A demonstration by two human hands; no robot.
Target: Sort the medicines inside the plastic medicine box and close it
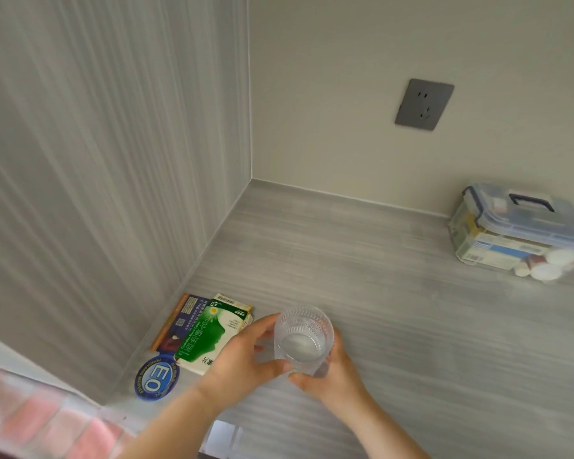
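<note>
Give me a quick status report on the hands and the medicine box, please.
Both hands, left hand and right hand, on the clear glass. Medicine box far right, lid on, untouched. Green medicine packet lying outside it.

A: Where were the hands?

B: Low in the view, close together. The left hand [242, 356] came in from the lower left, forearm bare, palm turned down, fingers spread and curled toward the right.

A: And the right?

B: The right hand [333, 372] came up from the bottom edge, forearm angled toward the lower right. Its fingers wrapped round a glass [303, 339], thumb at the near side.

A: Did the left grip too?

B: Its fingertips and thumb touched the glass's left side, loosely cupped rather than clenched. The two thumbs nearly met at the near side.
</note>
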